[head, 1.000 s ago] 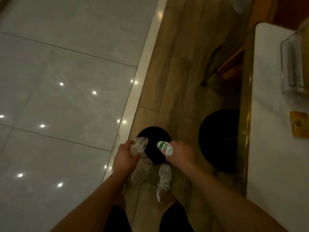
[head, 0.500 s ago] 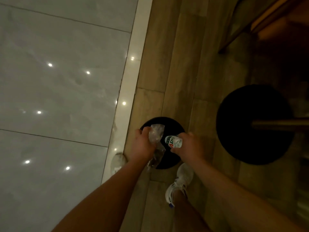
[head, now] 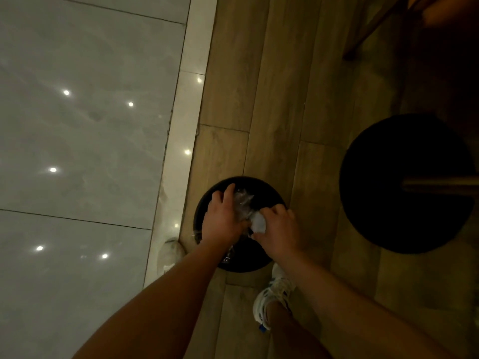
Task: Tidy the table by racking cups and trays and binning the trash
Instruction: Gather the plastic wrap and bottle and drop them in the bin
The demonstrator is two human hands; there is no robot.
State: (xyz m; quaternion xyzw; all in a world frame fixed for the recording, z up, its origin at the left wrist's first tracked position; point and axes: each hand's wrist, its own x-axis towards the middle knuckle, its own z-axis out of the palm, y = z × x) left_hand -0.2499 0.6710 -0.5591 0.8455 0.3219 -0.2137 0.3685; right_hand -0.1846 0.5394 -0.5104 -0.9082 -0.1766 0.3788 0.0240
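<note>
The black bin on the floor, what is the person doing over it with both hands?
A person stands over the round black bin on the wooden floor and is putting trash in it. The left hand grips crumpled clear plastic, and the right hand holds a small white bottle. Both hands are right above the opening, and neither item is released yet. A bigger round black base stands to the right.
</note>
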